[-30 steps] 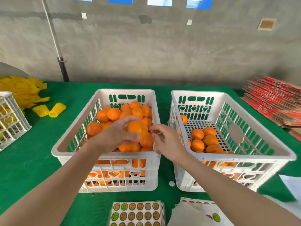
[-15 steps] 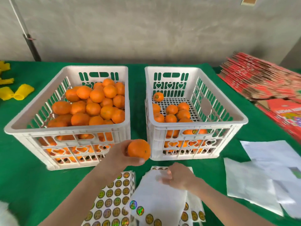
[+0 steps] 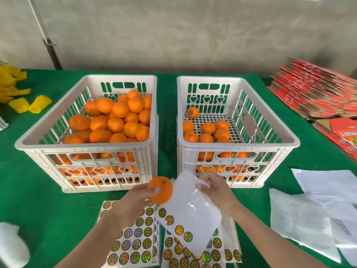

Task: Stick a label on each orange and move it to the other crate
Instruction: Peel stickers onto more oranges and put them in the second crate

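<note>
Head view: at the near edge of the green table (image 3: 38,200) lie label sheets (image 3: 133,242), rows of round shiny labels side by side. Over the right-hand ones a white sheet (image 3: 193,211) curls up, a few labels showing on its near left part. The right hand (image 3: 216,190) pinches this sheet at its far edge, fingers curled on it. Just left of it, the left hand (image 3: 133,204) grips an orange (image 3: 161,188) with thumb and fingers round it, held above the label sheets and in front of the gap between the crates; whether it bears a label cannot be told. To the right lie loose white papers (image 3: 301,219); at the near left is a blurred white object (image 3: 11,246).

Beyond the hands two white crates stand side by side. The left crate (image 3: 90,147) is heaped with oranges (image 3: 116,120). The right crate (image 3: 237,147) holds fewer oranges (image 3: 207,130), mostly near and left; one labelled orange (image 3: 192,112) sits alone at its far left.

Far left lie yellow pieces (image 3: 31,104); far right, stacked red cartons (image 3: 313,93).
</note>
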Action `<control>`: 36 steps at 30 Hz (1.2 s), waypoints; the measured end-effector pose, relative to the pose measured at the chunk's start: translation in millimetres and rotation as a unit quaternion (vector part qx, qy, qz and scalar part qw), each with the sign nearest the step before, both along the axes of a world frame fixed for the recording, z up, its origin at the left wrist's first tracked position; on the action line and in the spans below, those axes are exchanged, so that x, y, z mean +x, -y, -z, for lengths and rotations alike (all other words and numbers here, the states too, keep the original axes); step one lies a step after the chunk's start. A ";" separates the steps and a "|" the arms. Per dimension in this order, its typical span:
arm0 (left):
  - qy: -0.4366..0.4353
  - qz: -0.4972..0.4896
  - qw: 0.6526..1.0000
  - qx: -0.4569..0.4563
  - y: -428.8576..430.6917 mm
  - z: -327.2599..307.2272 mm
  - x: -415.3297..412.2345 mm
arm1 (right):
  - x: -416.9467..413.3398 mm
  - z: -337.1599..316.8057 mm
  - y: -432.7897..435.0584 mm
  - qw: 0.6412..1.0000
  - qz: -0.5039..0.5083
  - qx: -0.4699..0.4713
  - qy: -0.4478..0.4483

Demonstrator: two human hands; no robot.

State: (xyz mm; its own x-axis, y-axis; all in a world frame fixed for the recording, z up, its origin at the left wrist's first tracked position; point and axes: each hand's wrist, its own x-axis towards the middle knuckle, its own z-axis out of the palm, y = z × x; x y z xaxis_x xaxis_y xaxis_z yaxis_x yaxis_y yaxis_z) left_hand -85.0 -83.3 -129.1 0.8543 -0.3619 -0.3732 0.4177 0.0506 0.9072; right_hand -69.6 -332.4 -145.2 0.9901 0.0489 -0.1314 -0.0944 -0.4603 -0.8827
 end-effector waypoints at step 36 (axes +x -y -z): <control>-0.100 -0.039 0.987 -0.117 7.0 15.5 11.5 | -26.7 -30.0 -49.0 0.988 0.038 0.010 0.150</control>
